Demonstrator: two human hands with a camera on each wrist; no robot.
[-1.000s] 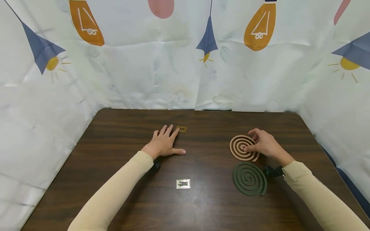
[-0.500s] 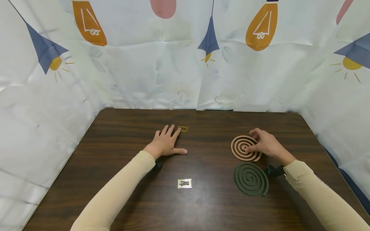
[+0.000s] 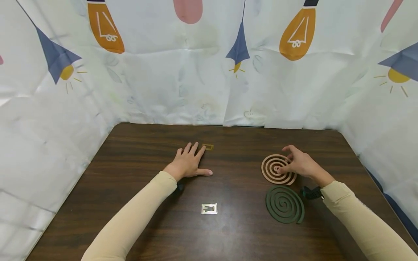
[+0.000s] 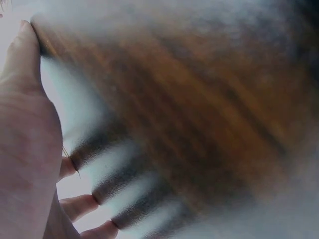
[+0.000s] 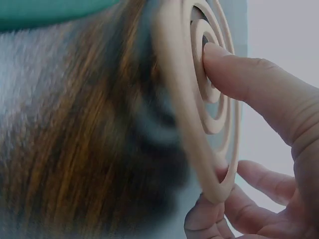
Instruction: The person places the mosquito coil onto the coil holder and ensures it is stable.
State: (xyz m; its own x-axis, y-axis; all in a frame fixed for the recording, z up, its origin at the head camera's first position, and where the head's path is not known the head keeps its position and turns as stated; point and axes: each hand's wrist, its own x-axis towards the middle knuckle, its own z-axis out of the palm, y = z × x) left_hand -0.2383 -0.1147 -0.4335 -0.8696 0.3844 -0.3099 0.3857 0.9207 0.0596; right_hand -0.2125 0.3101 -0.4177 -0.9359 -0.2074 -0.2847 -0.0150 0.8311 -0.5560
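Note:
In the head view my right hand (image 3: 302, 165) pinches a tan mosquito coil (image 3: 270, 174) at the right of the table. The right wrist view shows my thumb (image 5: 232, 69) on the centre of the coil, with the other fingers at its outer ring. A dark green mosquito coil (image 3: 284, 204) lies just below it, nearer to me. My left hand (image 3: 186, 163) rests on the tabletop with its fingers spread, the index fingertip right at a small gold-coloured metal coil stand (image 3: 209, 147). A silver metal coil stand (image 3: 209, 208) lies flat nearer to me.
The dark wood-grain table (image 3: 156, 137) fills the lower view. A white curtain (image 3: 147, 87) printed with lamps and bulbs stands along its back and sides.
The head view has shifted slightly, moving the scene a little to the right. Both hands, the coils and the metal stands keep their places on the table.

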